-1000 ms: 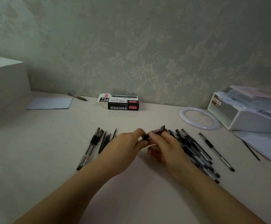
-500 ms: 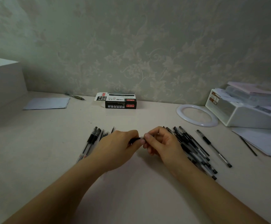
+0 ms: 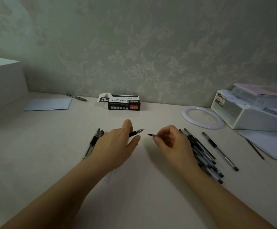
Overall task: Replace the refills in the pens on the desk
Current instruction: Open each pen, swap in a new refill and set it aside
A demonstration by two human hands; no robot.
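1. Pen (image 3: 137,132) under work: black grip section and a clear-to-silver pointed tip, pointing right and slightly up, held above the desk (image 3: 134,204) near its middle.
2. Left hand (image 3: 116,144) grips that pen; the barrel runs back under the palm and is hidden there. Thumb and forefinger are spread loosely around the grip section.
3. Right hand (image 3: 170,141) pinches a small dark piece (image 3: 151,135) between curled fingers; only its left end shows, so whether it is a cap or a refill end cannot be told. It sits just right of the pen tip, with a gap between them.
4. Pens, right pile (image 3: 202,154): many black-and-clear pens lying overlapped beside and partly under the right wrist, running diagonally toward the near right.
5. One single pen (image 3: 219,151) lies apart, right of that pile.
6. Pens, left group (image 3: 94,141): a few black-gripped pens, mostly covered by the left hand.
7. Refill box (image 3: 123,102): black, white and red carton, flap open on its left, at the back of the desk against the wall.
8. Surface: pale cream desk, matt, evenly lit.
9. Also on it: a white ring (image 3: 202,117), a white tray of papers (image 3: 253,111), loose sheets (image 3: 271,144) with a thin dark stick (image 3: 255,149) on them, a pale paper (image 3: 49,104), an olive pen (image 3: 77,97), a white box (image 3: 3,81) at far left.
10. Wall (image 3: 151,47): grey-green paper with a leaf-and-vine pattern.
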